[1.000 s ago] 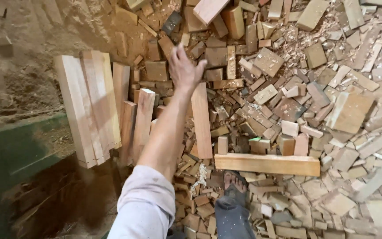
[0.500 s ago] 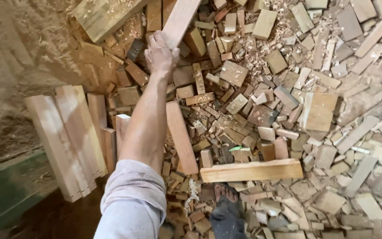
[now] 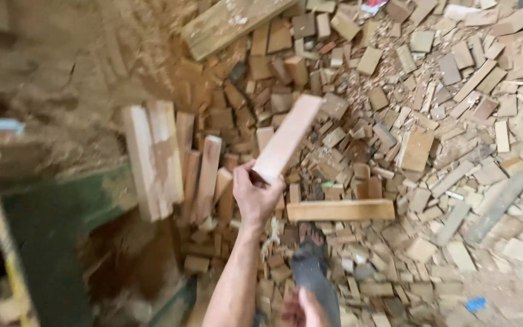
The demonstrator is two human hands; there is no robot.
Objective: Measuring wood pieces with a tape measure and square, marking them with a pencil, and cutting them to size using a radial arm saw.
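Left hand [image 3: 255, 197] clenched on the lower end of a pale flat plank [image 3: 289, 136]; thumb on one edge, fingers [image 3: 275, 183] wrapped over the other; plank lifted clear of the heap, tilted up and to the right.

Right hand [image 3: 302, 310] low at the frame's bottom edge, blurred and cut off; cannot tell whether closed or slack; probably empty.

Judged on handling: end grip leaves the long part free to swing; better held nearer the middle, or steadied with the second hand; watch for splinters on sawn edges; keep the free end away from the sandalled foot [image 3: 311, 266] just below.

Floor [image 3: 455, 121]: no bench here; thick litter of short offcuts, blocks and shavings; poor footing, loose underfoot. Longer bar [image 3: 340, 210] lying flat crosswise, just in front of the foot. Row of stacked planks [image 3: 164, 157] to the left of the grasping hand, side by side. Broad weathered board [image 3: 237, 21] lying aslant at the top. Sawdust bank [image 3: 62, 79] upper left; dark green panel [image 3: 62, 212] lower left, smeared by motion; small blue scrap [image 3: 474, 303] lower right.
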